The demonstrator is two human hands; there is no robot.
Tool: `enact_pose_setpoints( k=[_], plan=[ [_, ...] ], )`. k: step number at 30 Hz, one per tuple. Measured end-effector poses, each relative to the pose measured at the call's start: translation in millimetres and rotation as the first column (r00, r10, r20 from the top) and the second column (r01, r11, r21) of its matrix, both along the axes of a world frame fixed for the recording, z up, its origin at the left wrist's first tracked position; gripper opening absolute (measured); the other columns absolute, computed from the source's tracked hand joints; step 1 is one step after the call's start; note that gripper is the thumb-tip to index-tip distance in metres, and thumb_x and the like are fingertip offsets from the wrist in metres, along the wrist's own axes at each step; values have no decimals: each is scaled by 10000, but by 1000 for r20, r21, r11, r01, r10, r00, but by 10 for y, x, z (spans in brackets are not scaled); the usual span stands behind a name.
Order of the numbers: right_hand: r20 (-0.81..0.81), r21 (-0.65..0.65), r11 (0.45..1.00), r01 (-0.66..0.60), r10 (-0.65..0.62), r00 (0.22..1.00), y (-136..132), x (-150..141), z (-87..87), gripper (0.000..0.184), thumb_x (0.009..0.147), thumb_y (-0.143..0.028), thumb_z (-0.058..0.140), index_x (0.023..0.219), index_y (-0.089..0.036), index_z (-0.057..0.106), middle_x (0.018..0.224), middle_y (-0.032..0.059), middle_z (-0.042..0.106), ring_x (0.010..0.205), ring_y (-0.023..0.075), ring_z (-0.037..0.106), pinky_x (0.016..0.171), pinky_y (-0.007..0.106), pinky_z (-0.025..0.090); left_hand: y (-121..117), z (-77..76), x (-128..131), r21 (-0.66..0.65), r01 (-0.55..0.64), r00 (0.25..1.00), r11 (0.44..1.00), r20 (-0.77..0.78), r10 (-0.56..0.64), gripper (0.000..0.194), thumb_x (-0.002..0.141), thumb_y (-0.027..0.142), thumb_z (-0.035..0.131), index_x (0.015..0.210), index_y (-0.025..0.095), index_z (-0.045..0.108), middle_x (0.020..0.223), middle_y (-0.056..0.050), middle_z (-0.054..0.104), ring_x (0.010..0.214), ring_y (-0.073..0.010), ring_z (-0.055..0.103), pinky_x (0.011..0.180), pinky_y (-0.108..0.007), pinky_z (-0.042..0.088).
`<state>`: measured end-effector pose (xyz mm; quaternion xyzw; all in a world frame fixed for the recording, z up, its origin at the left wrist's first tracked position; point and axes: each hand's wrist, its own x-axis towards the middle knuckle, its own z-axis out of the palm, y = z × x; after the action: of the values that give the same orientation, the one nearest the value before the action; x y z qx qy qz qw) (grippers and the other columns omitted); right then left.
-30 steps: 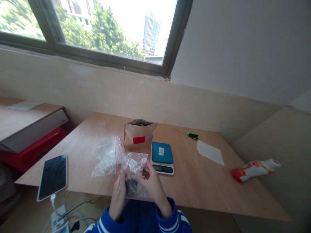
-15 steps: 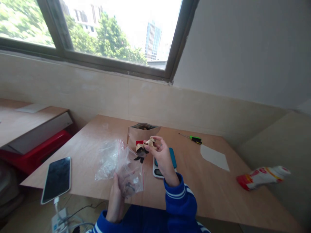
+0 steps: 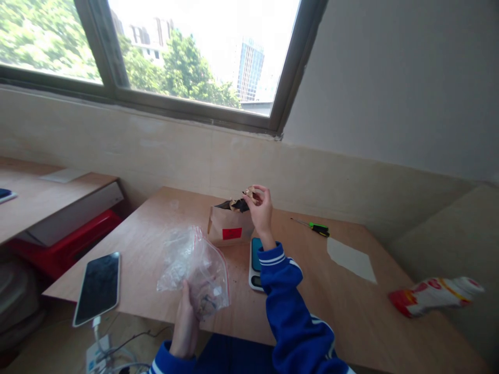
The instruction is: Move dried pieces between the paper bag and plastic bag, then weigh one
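My left hand (image 3: 186, 322) is closed on the lower left of a clear zip bag (image 3: 212, 275) with a red seal line; a small dark and pale content shows near its bottom. My right hand (image 3: 259, 209) pinches crinkled dried mushroom pieces (image 3: 252, 194), beige and black, at the mouth of a brown paper pouch (image 3: 218, 224). The pouch stands upright with a red label, its top open and more pieces showing there. Beneath my right forearm is a kitchen scale (image 3: 255, 265) with a blue-green plate, partly hidden by the sleeve.
More clear plastic bags (image 3: 175, 259) lie left of the held bag. A phone (image 3: 97, 288) on a cable rests at the left table edge. To the right are a screwdriver (image 3: 317, 227), a white paper sheet (image 3: 351, 258) and a bottle (image 3: 432, 296) lying on its side. Behind is a wall.
My right hand has moved up and away from the zip bag to the pouch's mouth, still pinching dried mushroom pieces. My left hand keeps the bag in about the same place.
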<state>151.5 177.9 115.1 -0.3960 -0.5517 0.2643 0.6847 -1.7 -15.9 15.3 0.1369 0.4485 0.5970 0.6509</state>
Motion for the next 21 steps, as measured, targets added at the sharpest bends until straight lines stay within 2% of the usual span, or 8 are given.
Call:
enact_pose_setpoints(
  k=[4,11,15,21],
  plan=[
    [9,66,998,14,-15,1000,8,28,7,405,757,-350,680,1087,-211,490,1018,69,656,936,174,650,847,320,523,14,-21,-13,21,-1,1000,1000,6,1,624,856,612,393,1372,262,426,1226,-114,625,1063,-258,617,842,-387,530],
    [174,211,974,82,-120,977,47,64,60,285,818,-332,617,1063,-217,527,1077,64,626,1028,166,607,921,308,485,14,-42,-3,23,-2,1000,1000,-6,2,626,864,602,386,1386,256,401,1183,-117,648,1044,-245,626,835,-376,530],
    [121,244,959,141,-174,977,67,112,50,291,824,-324,613,1077,-214,520,1073,67,616,1024,168,607,928,318,480,14,-38,-17,33,-10,999,999,-31,11,644,859,614,384,1400,264,377,1200,-116,638,1053,-249,620,832,-381,528],
    [60,233,963,132,-149,987,107,145,1,319,816,-317,625,1091,-208,505,1076,70,617,1026,169,608,924,322,479,2,-33,-16,40,-5,999,999,-33,6,636,862,610,380,1402,273,372,1195,-107,644,1029,-235,628,809,-363,533]
  ],
)
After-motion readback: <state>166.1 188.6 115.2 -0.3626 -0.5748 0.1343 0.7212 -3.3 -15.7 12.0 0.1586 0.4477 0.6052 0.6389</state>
